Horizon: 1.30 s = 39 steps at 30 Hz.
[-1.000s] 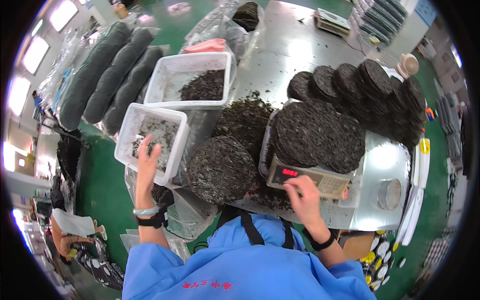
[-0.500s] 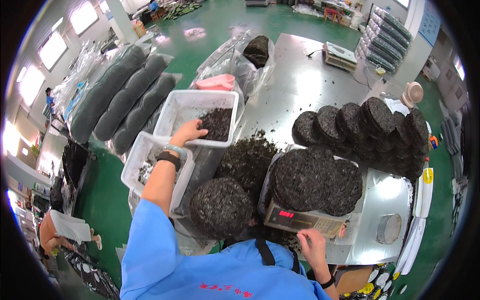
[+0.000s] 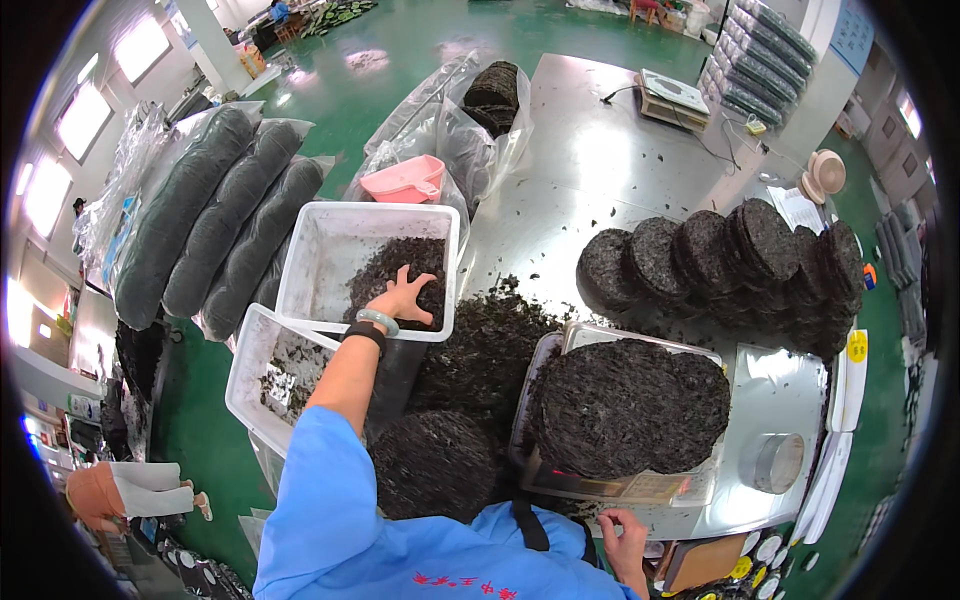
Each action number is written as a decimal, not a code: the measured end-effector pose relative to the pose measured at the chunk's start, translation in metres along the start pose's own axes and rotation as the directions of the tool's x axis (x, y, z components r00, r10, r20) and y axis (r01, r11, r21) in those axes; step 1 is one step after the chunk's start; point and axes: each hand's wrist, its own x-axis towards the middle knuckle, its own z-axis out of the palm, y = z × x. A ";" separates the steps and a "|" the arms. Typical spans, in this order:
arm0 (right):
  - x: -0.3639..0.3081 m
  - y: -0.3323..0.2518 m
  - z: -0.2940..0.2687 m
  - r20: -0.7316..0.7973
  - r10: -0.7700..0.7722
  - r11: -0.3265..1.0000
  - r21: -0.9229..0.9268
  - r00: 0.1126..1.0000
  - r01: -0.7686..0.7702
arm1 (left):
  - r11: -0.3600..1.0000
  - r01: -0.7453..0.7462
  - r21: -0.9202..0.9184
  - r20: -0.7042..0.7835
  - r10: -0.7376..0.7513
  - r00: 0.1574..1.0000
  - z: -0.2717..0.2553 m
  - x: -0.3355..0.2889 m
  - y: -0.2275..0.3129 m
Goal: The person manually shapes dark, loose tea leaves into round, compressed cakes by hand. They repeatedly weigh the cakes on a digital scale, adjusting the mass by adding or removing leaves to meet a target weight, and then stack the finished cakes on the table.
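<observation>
My left hand reaches into a white plastic tub. Its fingers are spread over a heap of dark dried seaweed flakes, with nothing visible gripped. A pale bangle and a black band circle that wrist. Down by the table's front edge, my right hand has its fingers curled together, and I see nothing in them. Just beyond it, large round dried seaweed sheets lie on a digital scale, covering most of it. Another round seaweed stack sits left of the scale, in front of loose seaweed.
A second white tub with scraps adjoins the first. A pink scoop lies behind. Stacked seaweed rounds line the metal table's right, near a metal ring. Long bagged rolls stand left; another scale sits at the back.
My left hand has moved deeper over the flakes and its fingers have spread. My right hand has drawn back toward me, off the scale's front. The view has shifted slightly.
</observation>
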 end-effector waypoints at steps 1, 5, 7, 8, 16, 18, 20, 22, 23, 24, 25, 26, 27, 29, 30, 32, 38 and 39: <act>0.001 -0.003 0.002 0.010 0.002 1.000 -0.006 1.000 -0.002 | 0.998 0.029 0.050 -0.050 -0.026 0.998 0.003 0.008 -0.005; 0.003 -0.017 0.001 -0.010 0.010 1.000 -0.004 1.000 -0.010 | 0.988 0.129 0.083 -0.160 -0.114 0.980 -0.007 0.015 -0.035; 0.002 -0.016 0.002 -0.036 0.024 0.999 0.022 0.999 -0.023 | 0.992 0.126 0.031 -0.105 -0.122 0.987 -0.026 0.007 -0.053; 0.001 -0.010 0.002 -0.045 0.045 0.998 0.038 0.998 -0.043 | 0.997 0.064 0.037 -0.112 -0.060 0.992 -0.026 0.008 -0.064; 0.002 -0.015 0.013 0.038 -0.084 0.996 0.030 0.996 0.083 | 0.864 -0.179 -0.470 -0.412 -0.036 0.911 -0.053 -0.029 -0.040; 0.000 -0.016 0.012 0.026 -0.116 0.992 0.051 0.993 0.115 | 0.740 -0.186 -0.646 -0.383 -0.104 0.918 -0.071 -0.050 -0.028; 0.000 -0.014 0.011 0.014 -0.119 0.991 0.063 0.993 0.118 | 0.580 -0.166 -0.798 -0.291 -0.129 0.948 -0.071 -0.053 -0.042; -0.003 -0.012 0.010 0.018 -0.142 0.989 0.053 0.990 0.140 | 0.493 -0.144 -0.858 -0.257 -0.170 0.951 -0.075 -0.072 -0.018; -0.003 -0.012 0.010 0.015 -0.155 0.986 0.068 0.988 0.154 | 0.449 -0.138 -0.883 -0.242 -0.183 0.953 -0.080 -0.084 0.000; -0.005 -0.011 0.011 0.013 -0.162 0.984 0.083 0.987 0.160 | 0.416 -0.211 -0.884 -0.266 -0.078 0.961 -0.084 -0.099 0.023; -0.011 -0.009 0.011 0.004 -0.157 0.983 0.097 0.988 0.156 | 0.404 -0.252 -0.879 -0.259 0.039 0.965 -0.086 -0.114 0.050; -0.012 -0.011 0.010 0.012 -0.170 0.981 0.099 0.985 0.168 | 0.378 -0.284 -0.881 -0.244 0.152 0.958 -0.083 -0.129 0.078; -0.013 -0.009 0.010 -0.002 -0.214 0.972 0.098 0.977 0.213 | 0.343 -0.314 -0.885 -0.228 0.269 0.936 -0.079 -0.144 0.108; -0.012 -0.007 0.012 0.005 -0.272 0.959 0.088 0.962 0.270 | 0.523 -0.439 -0.730 -0.250 0.393 0.885 -0.061 -0.179 0.166; -0.013 -0.005 0.013 -0.005 -0.289 0.954 0.079 0.957 0.288 | 0.534 -0.581 -0.614 -0.313 0.511 0.800 -0.041 -0.184 0.189; -0.015 -0.005 0.012 -0.008 -0.309 0.947 0.084 0.951 0.309 | 0.547 -0.750 -0.373 -0.320 0.682 0.657 -0.011 -0.196 0.230; -0.025 0.002 0.001 -0.035 -0.353 0.930 0.099 0.935 0.354 | 0.629 -0.746 -0.219 -0.240 0.706 0.666 0.037 -0.200 0.288; -0.027 0.005 -0.001 -0.041 -0.349 0.931 0.101 0.936 0.351 | 0.610 -0.767 -0.200 -0.288 0.711 0.641 0.041 -0.199 0.292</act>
